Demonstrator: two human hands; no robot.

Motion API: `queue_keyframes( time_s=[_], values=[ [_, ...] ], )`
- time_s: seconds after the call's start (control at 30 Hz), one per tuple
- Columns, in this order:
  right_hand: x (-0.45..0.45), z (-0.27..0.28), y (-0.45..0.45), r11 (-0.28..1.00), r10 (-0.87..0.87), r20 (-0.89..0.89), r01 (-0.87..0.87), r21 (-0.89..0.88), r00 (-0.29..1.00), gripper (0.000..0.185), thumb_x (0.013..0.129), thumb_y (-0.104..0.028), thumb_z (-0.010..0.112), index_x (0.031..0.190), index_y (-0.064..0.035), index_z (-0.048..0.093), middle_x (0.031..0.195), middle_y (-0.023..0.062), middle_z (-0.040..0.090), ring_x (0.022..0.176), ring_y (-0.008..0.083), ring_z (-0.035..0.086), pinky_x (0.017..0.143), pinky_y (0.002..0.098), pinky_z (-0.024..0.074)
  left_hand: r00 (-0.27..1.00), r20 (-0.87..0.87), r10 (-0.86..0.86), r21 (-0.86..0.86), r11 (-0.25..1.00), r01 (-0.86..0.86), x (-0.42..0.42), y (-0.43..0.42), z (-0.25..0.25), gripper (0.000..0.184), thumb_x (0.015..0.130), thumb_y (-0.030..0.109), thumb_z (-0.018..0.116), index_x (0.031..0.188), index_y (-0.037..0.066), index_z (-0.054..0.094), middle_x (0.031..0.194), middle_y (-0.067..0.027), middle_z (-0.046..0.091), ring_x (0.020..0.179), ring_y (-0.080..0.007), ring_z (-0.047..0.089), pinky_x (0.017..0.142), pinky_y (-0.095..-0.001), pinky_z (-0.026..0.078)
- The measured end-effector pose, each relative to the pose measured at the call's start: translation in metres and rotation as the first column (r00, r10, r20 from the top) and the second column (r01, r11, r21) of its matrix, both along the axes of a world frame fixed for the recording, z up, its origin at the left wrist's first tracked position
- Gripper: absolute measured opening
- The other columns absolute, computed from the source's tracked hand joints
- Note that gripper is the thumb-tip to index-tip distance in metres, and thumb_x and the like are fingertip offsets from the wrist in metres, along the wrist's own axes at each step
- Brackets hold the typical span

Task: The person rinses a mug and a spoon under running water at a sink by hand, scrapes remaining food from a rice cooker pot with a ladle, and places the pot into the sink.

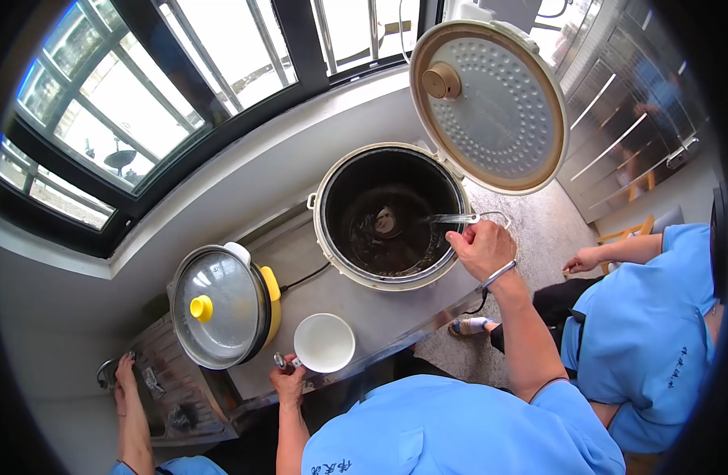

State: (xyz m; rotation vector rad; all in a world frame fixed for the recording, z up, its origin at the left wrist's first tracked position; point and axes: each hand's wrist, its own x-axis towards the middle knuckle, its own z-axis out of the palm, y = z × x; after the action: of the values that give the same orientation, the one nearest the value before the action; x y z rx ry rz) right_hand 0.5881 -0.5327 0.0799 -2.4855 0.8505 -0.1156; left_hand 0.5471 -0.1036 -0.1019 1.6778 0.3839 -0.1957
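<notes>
My right hand (486, 252) is closed on the handle of a shiny utensil (452, 218), which reaches over the rim into a large open cooker (326, 237). Dark liquid lies inside, and a pale round shape shows in it; whether this belongs to the utensil is unclear. The lid (498, 111) stands raised behind the cooker. At the counter's front edge, my left hand (288, 383) is closed at the handle of a white mug (325, 343), whose inside looks empty. A small metal piece (280, 362) shows beside those fingers, partly hidden.
Left of the mug is a yellow pot (273, 297) with a glass lid (220, 309) and a cord. Another person's hands (124, 372) are at the sink, far left. A person in a blue shirt (641, 317) is at right. Barred windows (213, 119) line the back.
</notes>
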Motion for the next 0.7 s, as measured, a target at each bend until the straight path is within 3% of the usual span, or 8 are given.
queue_keyframes(
  time_s=[0.07,0.13,0.2,0.23,0.37,0.5,0.57,0.7],
  values=[
    [-0.002,-0.003,0.003,1.000,-0.017,0.018,0.016,0.019,1.000,0.034,0.069,-0.036,0.069,0.062,-0.0034,0.064,0.065,0.0203,0.063,0.066,0.0382,0.063,0.065,0.0436,0.0500,1.000,-0.009,-0.003,0.022,1.000,0.003,-0.002,0.001,0.000,0.028,0.063,-0.001,0.070,0.091,-0.001,0.065,0.079,-0.0023,0.062,0.068,-0.0098,0.056,0.062,-0.0241,0.045],
    [-0.005,-0.014,-0.002,0.999,-0.032,0.080,0.030,0.028,0.996,0.032,0.067,-0.032,0.073,0.061,-0.0024,0.064,0.060,0.0163,0.062,0.056,0.0297,0.062,0.060,0.0395,0.0499,1.000,-0.009,-0.002,0.043,0.999,0.002,0.000,0.000,-0.001,0.028,0.063,-0.002,0.070,0.091,-0.001,0.065,0.080,-0.0025,0.062,0.069,-0.0100,0.057,0.063,-0.0243,0.045],
    [-0.009,-0.027,-0.011,0.895,-0.098,0.224,-0.013,0.446,0.970,0.027,0.068,-0.023,0.077,0.060,-0.0008,0.063,0.055,0.0088,0.060,0.047,0.0168,0.056,0.051,0.0313,0.0474,1.000,0.006,0.005,0.061,0.998,-0.005,0.000,0.000,-0.003,0.028,0.062,-0.002,0.069,0.090,-0.001,0.065,0.079,-0.0027,0.062,0.069,-0.0106,0.057,0.064,-0.0246,0.046],
    [-0.008,-0.039,-0.010,0.757,-0.233,0.332,-0.044,0.652,0.914,0.023,0.069,-0.014,0.077,0.060,-0.0007,0.062,0.051,0.0027,0.056,0.042,0.0071,0.047,0.041,0.0228,0.0389,1.000,0.006,0.006,0.061,0.998,-0.006,0.001,-0.001,-0.002,0.028,0.062,-0.002,0.069,0.090,-0.001,0.065,0.079,-0.0027,0.062,0.069,-0.0106,0.057,0.064,-0.0246,0.046],
    [-0.009,-0.025,0.000,0.554,-0.416,0.170,0.101,0.826,0.893,0.019,0.071,-0.014,0.076,0.063,-0.0035,0.063,0.049,0.0005,0.052,0.036,0.0057,0.040,0.033,0.0209,0.0286,0.999,-0.030,-0.024,0.028,0.999,0.025,0.001,0.001,0.000,0.027,0.063,-0.003,0.068,0.089,-0.001,0.064,0.081,-0.0035,0.063,0.072,-0.0117,0.058,0.066,-0.0254,0.047],
    [-0.013,-0.026,0.002,0.421,-0.463,0.110,0.109,0.900,0.879,0.017,0.073,-0.013,0.075,0.067,-0.0036,0.062,0.052,0.0009,0.054,0.036,0.0058,0.041,0.034,0.0202,0.0307,0.997,-0.038,-0.072,0.036,0.997,0.073,0.005,0.004,-0.007,0.027,0.064,-0.002,0.068,0.090,-0.001,0.064,0.083,-0.0036,0.063,0.074,-0.0119,0.059,0.067,-0.0255,0.047],
    [-0.021,-0.025,0.005,0.265,-0.473,0.135,-0.005,0.964,0.870,0.015,0.076,-0.012,0.072,0.072,-0.0038,0.060,0.056,0.0013,0.055,0.038,0.0051,0.042,0.035,0.0196,0.0324,0.996,-0.023,-0.087,0.053,0.995,0.088,0.008,0.005,-0.012,0.027,0.063,-0.003,0.068,0.090,-0.001,0.064,0.083,-0.0034,0.063,0.074,-0.0117,0.059,0.067,-0.0254,0.047],
    [-0.055,-0.052,0.008,0.407,-0.346,0.220,-0.066,0.911,0.912,0.013,0.080,-0.012,0.068,0.076,-0.0027,0.059,0.059,0.0026,0.057,0.041,0.0051,0.045,0.036,0.0197,0.0350,0.995,-0.041,-0.088,0.068,0.994,0.090,0.007,0.003,-0.005,0.027,0.062,-0.001,0.069,0.089,-0.001,0.064,0.080,-0.0029,0.062,0.072,-0.0112,0.058,0.067,-0.0252,0.047]
  ],
)
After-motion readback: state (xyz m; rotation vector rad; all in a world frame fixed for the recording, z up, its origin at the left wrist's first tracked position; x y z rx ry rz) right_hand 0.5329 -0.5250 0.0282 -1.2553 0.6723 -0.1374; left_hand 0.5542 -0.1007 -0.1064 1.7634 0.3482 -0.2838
